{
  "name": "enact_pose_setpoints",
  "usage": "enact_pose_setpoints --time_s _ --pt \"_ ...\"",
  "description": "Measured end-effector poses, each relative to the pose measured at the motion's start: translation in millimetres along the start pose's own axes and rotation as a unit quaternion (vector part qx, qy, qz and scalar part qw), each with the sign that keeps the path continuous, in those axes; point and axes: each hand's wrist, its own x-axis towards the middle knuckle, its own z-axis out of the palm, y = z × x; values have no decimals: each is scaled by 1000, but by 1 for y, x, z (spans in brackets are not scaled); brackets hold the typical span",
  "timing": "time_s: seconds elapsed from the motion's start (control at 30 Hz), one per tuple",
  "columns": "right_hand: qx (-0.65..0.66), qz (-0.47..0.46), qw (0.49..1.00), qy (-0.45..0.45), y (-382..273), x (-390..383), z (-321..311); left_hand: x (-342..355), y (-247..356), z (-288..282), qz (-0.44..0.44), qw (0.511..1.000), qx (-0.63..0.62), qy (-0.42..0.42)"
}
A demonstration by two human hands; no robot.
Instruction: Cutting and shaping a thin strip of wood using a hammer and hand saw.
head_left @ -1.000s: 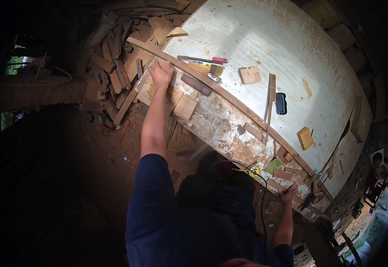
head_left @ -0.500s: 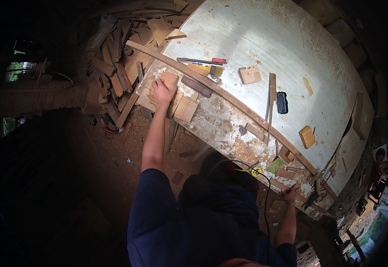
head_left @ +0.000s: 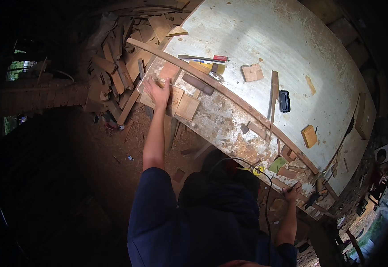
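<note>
My left hand [head_left: 158, 92] is open, fingers spread, over pale wooden boards at the left end of the workbench [head_left: 225, 118]. A reddish wooden block [head_left: 170, 71] lies just beyond its fingertips. Beside the hand is a squarish wooden piece [head_left: 187, 107]. A rounded brown wooden bar [head_left: 198, 84] rests to the right of these. At the bench's right end my right hand [head_left: 292, 192] is closed round a slim dark object, whose kind I cannot make out. A yellow round item [head_left: 258, 171] and a black cable [head_left: 270, 196] are to its left.
A long wooden strip [head_left: 229, 98] runs along the bench beside a large white board [head_left: 300, 49]. On the board are a red-handled tool [head_left: 220, 58], a brush [head_left: 218, 68], a black case [head_left: 284, 101] and wooden blocks [head_left: 252, 72]. Scrap wood [head_left: 113, 66] is piled at the left.
My left hand has come off the reddish block, shifting slightly left and nearer, and its fingers have spread. My right hand stays in place, still closed.
</note>
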Motion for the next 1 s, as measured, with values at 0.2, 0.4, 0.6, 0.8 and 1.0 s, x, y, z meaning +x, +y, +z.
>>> enact_pose_setpoints --time_s 0.2,0.4,0.6,0.8,1.0 --pt "8 -39 999 15 10 13 9 -34 -97 -6 -290 944 -148 -58" --pt "-7 -60 998 35 22 10 11 -13 -95 10 -251 953 -143 -89" --pt "33 -30 999 26 4 8 6 -46 -81 -3 -253 943 -212 37" --pt "4 -19 999 26 11 3 6 -152 19 -66 121 962 -203 -139" --pt "0 16 1000 26 -3 3 5 -162 9 -49 162 970 -104 -151"
